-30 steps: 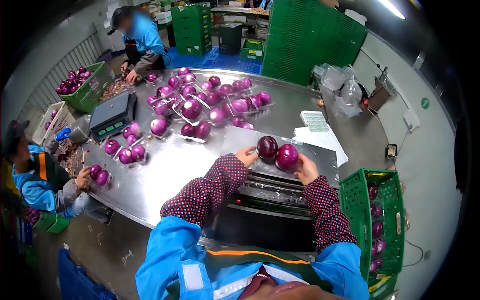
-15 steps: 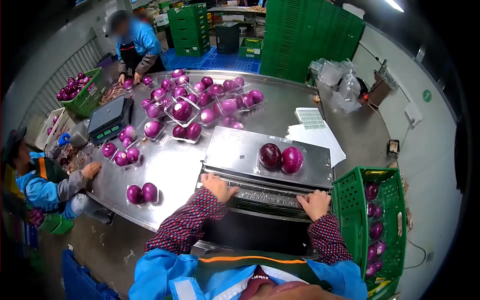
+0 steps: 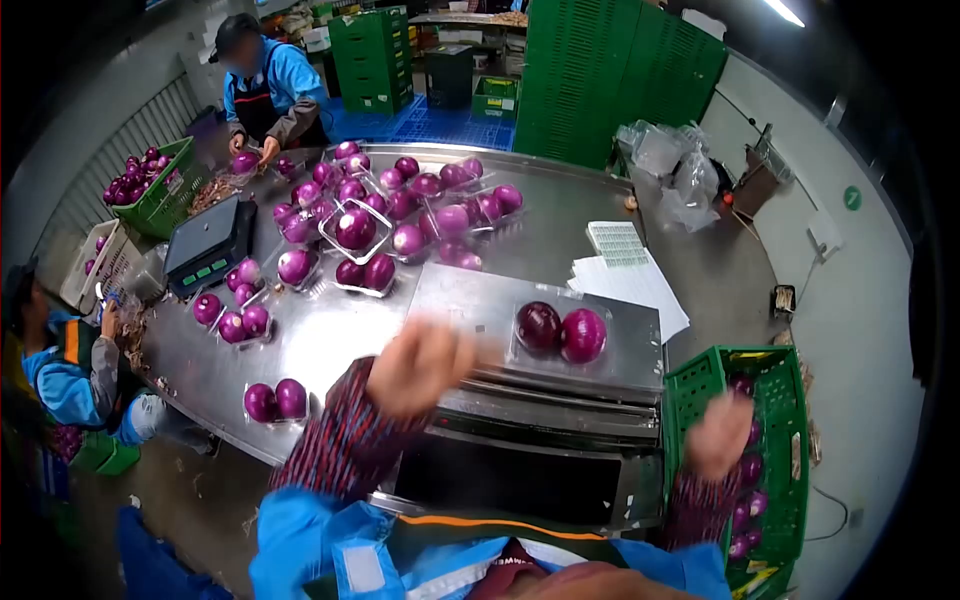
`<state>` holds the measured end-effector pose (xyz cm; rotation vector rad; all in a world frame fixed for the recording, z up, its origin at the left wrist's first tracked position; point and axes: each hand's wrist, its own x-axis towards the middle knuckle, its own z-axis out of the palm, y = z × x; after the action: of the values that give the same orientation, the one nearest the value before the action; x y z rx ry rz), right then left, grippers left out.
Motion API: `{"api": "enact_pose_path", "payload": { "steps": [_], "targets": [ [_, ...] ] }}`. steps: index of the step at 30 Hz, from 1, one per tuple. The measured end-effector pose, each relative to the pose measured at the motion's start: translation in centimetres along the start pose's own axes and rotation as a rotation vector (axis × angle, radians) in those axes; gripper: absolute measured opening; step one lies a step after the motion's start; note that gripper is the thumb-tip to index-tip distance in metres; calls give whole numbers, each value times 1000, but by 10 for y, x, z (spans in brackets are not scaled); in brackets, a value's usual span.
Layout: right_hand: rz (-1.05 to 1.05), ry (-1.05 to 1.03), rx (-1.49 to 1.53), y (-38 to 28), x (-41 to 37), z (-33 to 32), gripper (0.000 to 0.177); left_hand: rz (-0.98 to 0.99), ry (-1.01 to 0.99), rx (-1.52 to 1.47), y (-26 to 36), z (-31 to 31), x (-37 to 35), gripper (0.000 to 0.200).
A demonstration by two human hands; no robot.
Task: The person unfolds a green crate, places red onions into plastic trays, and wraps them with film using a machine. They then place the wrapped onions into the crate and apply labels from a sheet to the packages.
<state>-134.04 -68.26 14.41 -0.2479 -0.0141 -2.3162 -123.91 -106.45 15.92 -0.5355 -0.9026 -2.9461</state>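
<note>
Smeared by motion, my left hand (image 3: 418, 368) hangs over the left front of the metal wrapping machine (image 3: 455, 310); its fingers are too blurred to read. My right hand (image 3: 718, 438), blurred too, is above the inner side of the green crate (image 3: 690, 400) at the right. I cannot make out anything held in either hand. On the machine's flat top sits a clear tray with two red onions (image 3: 560, 332), between and beyond my hands. Below is the machine's dark front panel (image 3: 505, 480).
Many red onions in clear trays (image 3: 355, 228) cover the far left of the steel table (image 3: 330, 345). A two-onion tray (image 3: 275, 400) lies near the front edge. A scale (image 3: 210, 243) and label sheets (image 3: 635, 285) stand farther back. Two people work at the left.
Both hands have left the machine's front roller area. My left hand has risen slightly; my right has moved right, over the crate. The far co-worker has straightened up with an onion.
</note>
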Motion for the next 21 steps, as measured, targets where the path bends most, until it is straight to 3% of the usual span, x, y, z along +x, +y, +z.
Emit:
{"api": "enact_pose_path", "payload": {
  "steps": [1, 2, 3, 5, 6, 7, 9, 11, 12, 13, 15, 19, 20, 21],
  "targets": [
    [-202, -39, -325, 4, 48, 18, 31, 86, 45, -31, 6, -2, 49, 42],
    [-404, 154, -378, 0, 94, 17, 24, 53, 66, -54, 7, -21, 89, 41],
    [-583, 375, -457, -3, 140, 16, 19, 115, 173, 207, -2, -44, 125, 37],
    [-557, 150, -903, -60, 205, -88, 16, 86, 268, 1370, -28, -101, 164, 35],
    [-491, 176, -1831, -58, 221, -118, 14, 117, 92, 1509, -59, -166, 177, 33],
    [-328, 198, -2754, -53, 227, -144, 16, 31, 77, 1496, -88, -206, 172, 32],
    [36, 62, -2442, -47, 226, -194, 22, 104, -113, 1680, -114, -238, 156, 30],
    [320, 236, -2232, -32, 221, -151, 25, -319, 54, 1464, -96, -206, 145, 29],
    [361, 11, -2170, -33, 215, -150, 23, -468, 146, 1170, -103, -219, 141, 30],
    [529, 228, -1834, -29, 207, -139, 26, -693, 46, 932, -83, -200, 133, 35],
    [512, 434, -1157, -18, 179, -127, 36, -652, 34, 863, -72, -187, 121, 38],
    [520, 502, -1432, 11, 163, -86, 43, -538, -17, 733, -68, -151, 95, 45],
    [466, 529, -1413, 20, 158, -71, 43, -550, -32, 612, -68, -144, 89, 46],
    [437, 510, -1421, 25, 147, -60, 43, -628, -30, 673, -62, -129, 80, 47]
  ]
}}
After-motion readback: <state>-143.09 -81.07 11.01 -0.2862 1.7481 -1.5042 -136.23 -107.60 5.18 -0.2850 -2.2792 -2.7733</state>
